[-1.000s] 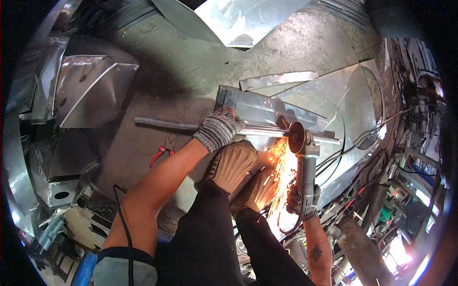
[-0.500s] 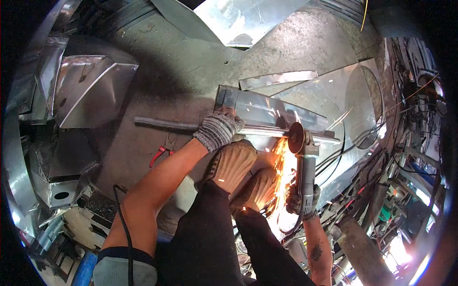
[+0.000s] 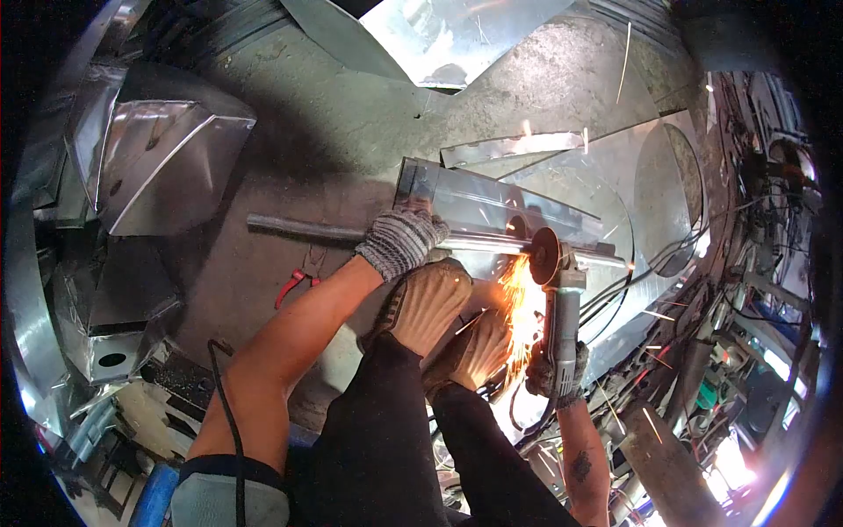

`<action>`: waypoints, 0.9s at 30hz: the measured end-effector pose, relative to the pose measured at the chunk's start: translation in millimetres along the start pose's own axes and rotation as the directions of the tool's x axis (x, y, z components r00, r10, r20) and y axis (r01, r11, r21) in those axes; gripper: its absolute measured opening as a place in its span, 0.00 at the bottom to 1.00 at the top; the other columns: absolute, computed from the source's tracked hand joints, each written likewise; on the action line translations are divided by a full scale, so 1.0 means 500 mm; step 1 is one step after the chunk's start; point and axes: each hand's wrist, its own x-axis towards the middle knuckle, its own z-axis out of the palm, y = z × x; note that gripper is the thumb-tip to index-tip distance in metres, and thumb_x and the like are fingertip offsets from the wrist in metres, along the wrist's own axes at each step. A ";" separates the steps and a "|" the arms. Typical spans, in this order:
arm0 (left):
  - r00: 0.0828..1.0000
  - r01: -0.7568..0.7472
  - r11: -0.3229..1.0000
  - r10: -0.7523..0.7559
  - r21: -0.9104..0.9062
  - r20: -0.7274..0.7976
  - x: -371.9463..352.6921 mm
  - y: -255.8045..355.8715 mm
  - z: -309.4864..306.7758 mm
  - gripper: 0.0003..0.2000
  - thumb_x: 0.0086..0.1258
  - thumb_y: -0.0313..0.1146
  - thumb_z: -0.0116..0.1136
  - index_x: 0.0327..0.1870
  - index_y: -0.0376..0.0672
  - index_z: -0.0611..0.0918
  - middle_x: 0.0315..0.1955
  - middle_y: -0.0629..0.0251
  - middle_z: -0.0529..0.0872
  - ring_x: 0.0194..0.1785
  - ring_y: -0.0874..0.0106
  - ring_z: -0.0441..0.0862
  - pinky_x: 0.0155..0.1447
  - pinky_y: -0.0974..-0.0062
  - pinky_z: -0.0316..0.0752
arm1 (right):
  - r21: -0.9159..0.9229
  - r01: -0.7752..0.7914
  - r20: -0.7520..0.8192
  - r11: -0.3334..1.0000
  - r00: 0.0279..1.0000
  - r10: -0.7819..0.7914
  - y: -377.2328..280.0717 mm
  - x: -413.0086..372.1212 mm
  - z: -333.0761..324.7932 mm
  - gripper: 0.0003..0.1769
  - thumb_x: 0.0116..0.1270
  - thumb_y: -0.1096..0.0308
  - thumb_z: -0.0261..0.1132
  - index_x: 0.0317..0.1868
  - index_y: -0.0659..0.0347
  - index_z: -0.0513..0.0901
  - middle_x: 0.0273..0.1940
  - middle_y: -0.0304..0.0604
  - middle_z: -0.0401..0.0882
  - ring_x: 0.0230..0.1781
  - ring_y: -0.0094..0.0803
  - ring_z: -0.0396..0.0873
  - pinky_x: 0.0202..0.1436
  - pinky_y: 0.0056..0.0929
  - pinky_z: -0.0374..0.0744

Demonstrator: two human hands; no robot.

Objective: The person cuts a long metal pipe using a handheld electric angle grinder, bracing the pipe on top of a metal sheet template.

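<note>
My left hand (image 3: 404,240), in a grey striped knit glove, is closed around a long metal pipe (image 3: 307,228) that lies crosswise before my shoes. In my right hand (image 3: 558,376), also gloved, is an angle grinder (image 3: 565,312), gripped by its body. The grinder's disc (image 3: 545,256) meets the pipe to the right of my left hand. Orange sparks (image 3: 522,307) stream down from the contact toward my right shoe (image 3: 479,347). Beneath the pipe lies a shiny folded metal sheet (image 3: 492,204).
Red-handled pliers (image 3: 294,285) lie on the floor left of my feet. Bent sheet-metal pieces (image 3: 167,167) stand at the left. Flat sheet metal (image 3: 606,176) covers the right side, with black cables (image 3: 645,255) across it. Scrap and pipes (image 3: 667,448) crowd the lower right.
The grinder has shifted very slightly downward, still against the pipe. The spark stream looks denser, and single sparks now fly farther to the right. My left hand keeps its place.
</note>
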 end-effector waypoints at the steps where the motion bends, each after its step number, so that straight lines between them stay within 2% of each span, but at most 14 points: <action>1: 1.000 0.021 1.000 -0.021 -0.015 -0.004 0.003 0.003 -0.007 0.12 0.76 0.39 0.53 0.53 0.48 0.84 0.52 0.46 0.83 0.57 0.50 0.86 0.56 0.51 0.84 | -0.020 0.014 -0.016 1.000 1.000 -0.014 -0.001 0.000 0.002 0.50 0.53 0.17 0.67 0.53 0.59 0.77 0.29 0.38 0.72 0.24 0.35 0.71 0.24 0.37 0.71; 2: 0.998 0.043 0.998 -0.041 -0.034 0.050 -0.002 0.004 -0.015 0.12 0.76 0.39 0.53 0.53 0.48 0.84 0.52 0.46 0.84 0.58 0.50 0.86 0.56 0.52 0.84 | -0.040 0.028 -0.031 0.999 0.999 -0.029 -0.001 -0.001 0.004 0.51 0.53 0.17 0.67 0.53 0.59 0.77 0.29 0.38 0.72 0.24 0.35 0.70 0.24 0.36 0.70; 3: 0.996 0.054 0.998 -0.051 -0.044 0.077 -0.002 0.004 -0.022 0.12 0.76 0.39 0.53 0.53 0.48 0.84 0.52 0.46 0.84 0.58 0.50 0.86 0.56 0.52 0.84 | 0.017 -0.038 -0.005 0.999 0.999 0.038 -0.003 -0.004 0.007 0.36 0.61 0.30 0.62 0.45 0.60 0.79 0.27 0.41 0.73 0.22 0.36 0.71 0.24 0.38 0.70; 5: 0.990 0.032 0.999 -0.030 -0.016 0.137 0.000 0.010 -0.052 0.12 0.76 0.39 0.53 0.52 0.48 0.84 0.52 0.47 0.85 0.58 0.50 0.86 0.56 0.53 0.84 | 0.073 -0.103 0.026 0.992 0.994 0.102 -0.002 -0.006 0.053 0.25 0.70 0.44 0.57 0.37 0.61 0.81 0.25 0.44 0.74 0.19 0.38 0.71 0.23 0.41 0.71; 7: 0.985 -0.003 1.000 -0.001 0.022 0.170 -0.004 0.006 -0.052 0.12 0.76 0.39 0.53 0.52 0.48 0.84 0.53 0.47 0.85 0.58 0.50 0.86 0.56 0.53 0.84 | 0.098 -0.024 -0.063 0.995 0.998 0.031 0.001 -0.006 0.087 0.26 0.71 0.43 0.57 0.37 0.62 0.81 0.24 0.45 0.74 0.18 0.38 0.70 0.22 0.42 0.70; 9: 0.995 -0.094 0.995 0.095 -0.015 0.022 -0.020 -0.001 -0.051 0.12 0.76 0.40 0.53 0.53 0.48 0.84 0.54 0.48 0.86 0.57 0.50 0.86 0.56 0.52 0.84 | 0.081 -0.028 -0.107 0.996 0.994 0.037 0.003 -0.009 0.089 0.28 0.72 0.42 0.56 0.38 0.63 0.81 0.24 0.46 0.74 0.18 0.37 0.71 0.21 0.42 0.70; 11: 0.994 -0.015 1.000 0.017 -0.019 0.112 -0.006 0.011 -0.065 0.13 0.76 0.41 0.53 0.53 0.48 0.84 0.54 0.47 0.86 0.57 0.50 0.87 0.56 0.51 0.84 | 0.060 -0.058 -0.123 0.997 0.990 0.065 0.003 -0.015 0.077 0.30 0.72 0.41 0.56 0.39 0.65 0.81 0.25 0.47 0.75 0.19 0.37 0.72 0.21 0.41 0.70; 14: 0.985 0.024 0.999 -0.028 0.028 0.170 -0.011 0.021 -0.081 0.13 0.76 0.41 0.53 0.53 0.48 0.83 0.53 0.48 0.87 0.56 0.50 0.87 0.56 0.51 0.84 | -0.275 0.062 -0.177 0.960 0.978 -0.114 -0.004 -0.007 0.022 0.32 0.72 0.37 0.56 0.40 0.65 0.81 0.25 0.46 0.74 0.19 0.35 0.71 0.20 0.38 0.70; 17: 0.998 -0.038 0.998 0.036 0.058 0.043 -0.015 0.007 -0.037 0.13 0.75 0.41 0.54 0.52 0.47 0.83 0.53 0.48 0.87 0.55 0.51 0.88 0.55 0.51 0.84 | 0.034 -0.046 0.110 0.998 0.993 0.042 -0.009 -0.005 -0.016 0.50 0.56 0.19 0.68 0.49 0.64 0.75 0.32 0.41 0.75 0.27 0.39 0.76 0.29 0.46 0.76; 19: 0.996 -0.068 0.996 0.071 0.049 -0.062 -0.002 0.004 -0.031 0.12 0.75 0.41 0.54 0.52 0.46 0.83 0.53 0.48 0.87 0.54 0.51 0.88 0.54 0.51 0.84 | -0.028 -0.019 0.021 0.999 1.000 0.019 -0.003 -0.022 0.051 0.47 0.57 0.20 0.68 0.45 0.62 0.74 0.29 0.39 0.75 0.26 0.39 0.76 0.28 0.45 0.75; 21: 0.990 0.007 1.000 -0.005 -0.016 0.138 0.007 0.005 -0.049 0.13 0.74 0.42 0.55 0.52 0.47 0.83 0.54 0.48 0.86 0.54 0.51 0.88 0.51 0.50 0.85 | 0.021 -0.039 0.080 0.999 0.996 0.038 0.003 -0.042 0.056 0.46 0.58 0.20 0.67 0.44 0.62 0.74 0.28 0.39 0.74 0.25 0.37 0.75 0.27 0.44 0.74; 24: 0.985 -0.067 0.998 0.068 -0.010 0.161 -0.031 -0.001 -0.037 0.16 0.74 0.45 0.57 0.56 0.48 0.83 0.59 0.47 0.85 0.56 0.49 0.88 0.55 0.49 0.84 | 0.104 -0.069 0.137 0.992 0.989 0.055 0.015 -0.088 0.057 0.46 0.58 0.21 0.68 0.44 0.62 0.74 0.28 0.39 0.74 0.24 0.37 0.75 0.27 0.43 0.74; 25: 0.986 -0.092 0.995 0.097 -0.045 0.135 -0.031 -0.008 -0.026 0.19 0.74 0.48 0.58 0.60 0.48 0.82 0.61 0.45 0.84 0.59 0.49 0.87 0.59 0.48 0.83 | 0.102 -0.061 0.138 0.993 0.989 0.047 0.012 -0.102 0.062 0.45 0.58 0.22 0.68 0.44 0.63 0.74 0.28 0.39 0.74 0.24 0.37 0.75 0.27 0.43 0.74; 27: 0.933 -0.013 0.996 0.043 -0.088 0.357 0.001 0.008 -0.089 0.33 0.73 0.56 0.62 0.71 0.42 0.77 0.69 0.43 0.79 0.68 0.49 0.81 0.71 0.51 0.77 | 0.118 -0.059 0.146 0.991 0.988 0.042 0.008 -0.119 0.091 0.45 0.58 0.23 0.68 0.45 0.63 0.75 0.28 0.40 0.74 0.24 0.37 0.75 0.27 0.42 0.74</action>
